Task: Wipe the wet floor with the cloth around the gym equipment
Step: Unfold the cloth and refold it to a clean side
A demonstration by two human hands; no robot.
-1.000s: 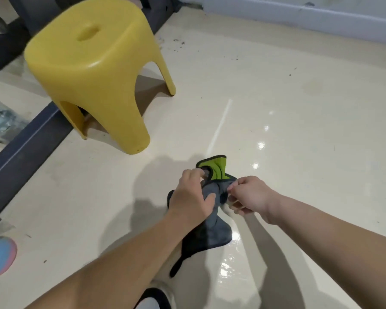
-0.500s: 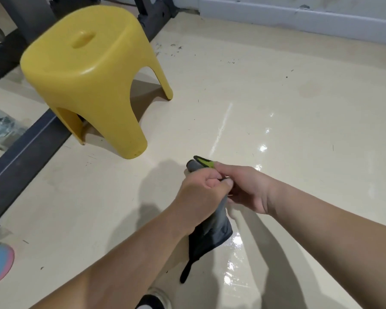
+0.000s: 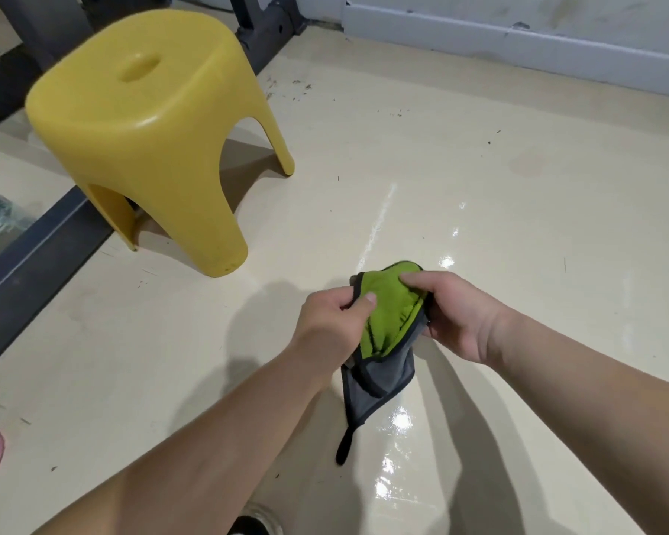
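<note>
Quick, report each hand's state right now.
Left hand: closed, pinching the left edge of the green and grey fabric cloth.
Right hand: closed, holding the same cloth's right edge.

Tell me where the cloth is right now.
In the head view the cloth sits just below centre, gripped between the left hand and the right hand, nearer the camera and to the right of the yellow stool.
</note>
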